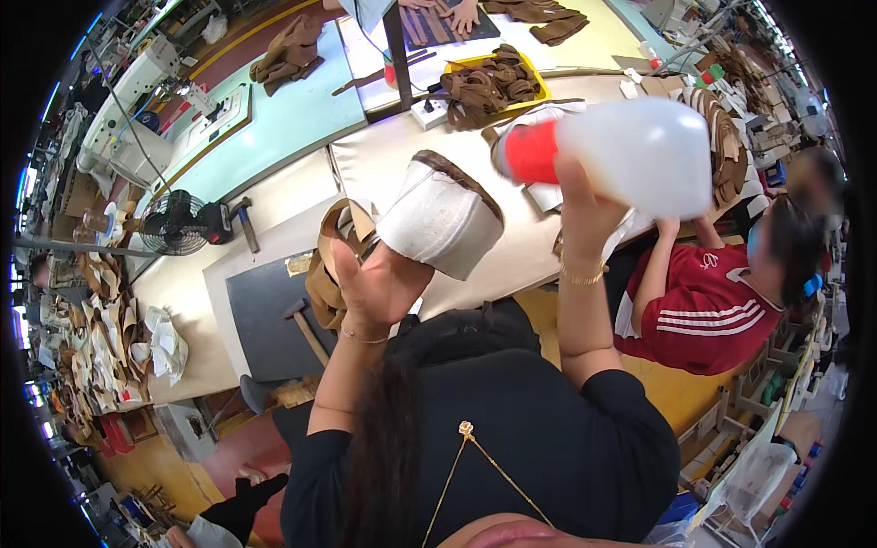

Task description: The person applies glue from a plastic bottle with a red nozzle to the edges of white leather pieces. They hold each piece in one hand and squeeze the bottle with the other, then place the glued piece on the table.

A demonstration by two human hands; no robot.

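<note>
My left hand (373, 285) supports a whitish round pot (440, 217) from below, its thumb standing apart from the wall. The pot has a dark brown, crusted rim and tilts toward the right; its inside is hidden. My right hand (585, 208) is raised and grips a large translucent white plastic bottle (644, 151) at its red neck part (533, 151). The bottle lies almost level, its neck pointing left toward the pot, with a gap between them. I cannot make out any liquid leaving it. Brown strap-like pieces (324, 283) lie beside my left hand.
A hammer (309, 331) rests on a dark board (265, 315), another hammer (245, 226) beside a black fan (178, 222). A yellow tray (545, 89) holds brown pieces across the table. A co-worker in a red shirt (703, 315) sits at right. A sewing machine (128, 119) stands at far left.
</note>
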